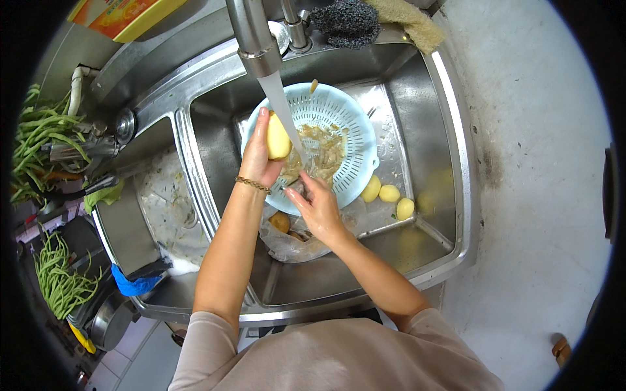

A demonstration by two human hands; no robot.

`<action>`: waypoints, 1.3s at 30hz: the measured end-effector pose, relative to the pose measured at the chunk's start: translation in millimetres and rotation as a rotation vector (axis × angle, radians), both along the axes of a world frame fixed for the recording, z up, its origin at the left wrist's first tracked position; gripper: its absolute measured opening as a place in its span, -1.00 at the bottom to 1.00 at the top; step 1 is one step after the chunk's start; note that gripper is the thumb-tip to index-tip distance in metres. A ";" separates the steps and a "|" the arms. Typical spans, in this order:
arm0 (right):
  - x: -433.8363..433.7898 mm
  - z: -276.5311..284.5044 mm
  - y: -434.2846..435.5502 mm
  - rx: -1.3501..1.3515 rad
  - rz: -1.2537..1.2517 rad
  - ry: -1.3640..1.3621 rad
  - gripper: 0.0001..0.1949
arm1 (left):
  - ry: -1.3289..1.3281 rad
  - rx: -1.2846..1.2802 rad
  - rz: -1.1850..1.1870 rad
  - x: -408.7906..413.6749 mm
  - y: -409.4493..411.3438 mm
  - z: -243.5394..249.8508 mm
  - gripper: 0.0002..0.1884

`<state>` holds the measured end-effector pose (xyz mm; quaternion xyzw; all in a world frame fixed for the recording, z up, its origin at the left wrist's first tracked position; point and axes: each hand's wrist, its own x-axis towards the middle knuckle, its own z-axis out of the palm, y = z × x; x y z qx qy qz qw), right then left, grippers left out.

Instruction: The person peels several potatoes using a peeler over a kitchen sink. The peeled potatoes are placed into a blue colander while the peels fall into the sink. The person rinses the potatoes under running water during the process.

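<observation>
My left hand (260, 151) holds a peeled yellow potato (278, 138) upright, beside the stream of running water (282, 105). Under both hands a light blue plastic colander (359, 146) rests in the sink, with wet potato peelings (325, 151) in it. At the colander's near side, my right hand (318, 205) has its thumb and fingers around a small metal tool (294, 184), mostly hidden, so its kind is unclear. Close by lies a clear plastic bag (293, 251) with unpeeled potatoes (279, 222) inside. Three peeled potatoes (389, 193) lie on the sink floor to the right.
The steel faucet (254, 39) reaches over the large sink basin (425, 107). A smaller basin (166, 195) adjoins it on the left. Green beans (63, 276) lie at far left. A dark scouring pad (346, 23) and a tan cloth (411, 24) sit on the back rim.
</observation>
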<state>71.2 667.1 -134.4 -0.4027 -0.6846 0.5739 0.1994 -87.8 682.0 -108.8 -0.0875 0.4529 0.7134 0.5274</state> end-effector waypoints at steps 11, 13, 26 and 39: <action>-1.0 12.3 0.0 -0.090 -0.027 -0.028 -0.51 | 0.022 -0.073 -0.037 11.8 -9.6 -17.2 -0.59; -3.3 3.1 -4.7 -0.136 -0.180 0.118 -0.46 | 0.024 -0.081 -0.037 8.9 -7.6 -11.9 -0.57; -15.5 10.4 17.1 -0.174 -0.188 0.209 -0.47 | 0.022 -0.068 -0.090 7.3 -9.9 -11.4 -0.50; -25.4 18.5 43.8 -0.042 -0.182 0.142 -0.58 | 0.031 -0.078 -0.072 14.3 -12.2 -9.9 -0.61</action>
